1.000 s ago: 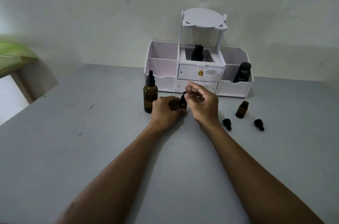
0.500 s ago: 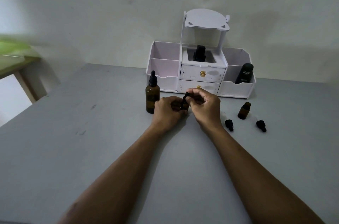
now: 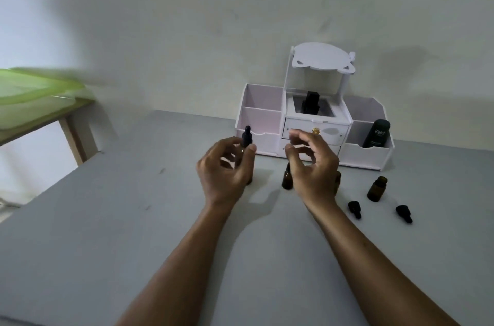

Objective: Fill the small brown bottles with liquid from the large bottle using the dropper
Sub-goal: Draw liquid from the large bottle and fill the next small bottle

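The large brown bottle point(image 3: 247, 138) with a black dropper cap stands in front of the white organizer. My left hand point(image 3: 227, 168) is cupped just in front of it, fingers and thumb apart, hiding most of its body. A small brown bottle point(image 3: 286, 180) stands on the table between my hands. My right hand point(image 3: 314, 165) hovers above and to its right with the fingers spread and nothing in them. A second small bottle point(image 3: 338, 178) peeks out behind that hand. A third small bottle point(image 3: 377, 189), uncapped, stands further right. Two black caps point(image 3: 355, 209) point(image 3: 404, 214) lie on the table.
The grey table point(image 3: 133, 218) carries a white organizer point(image 3: 315, 138) against the wall, with a dark tube point(image 3: 377, 133) in its right bin and a black item point(image 3: 310, 102) in the middle. A wooden table with something green point(image 3: 34, 90) stands at the left.
Both hands have let go of the small bottle and lifted. My left hand has moved left to the large bottle, and my right hand has opened above the small one.
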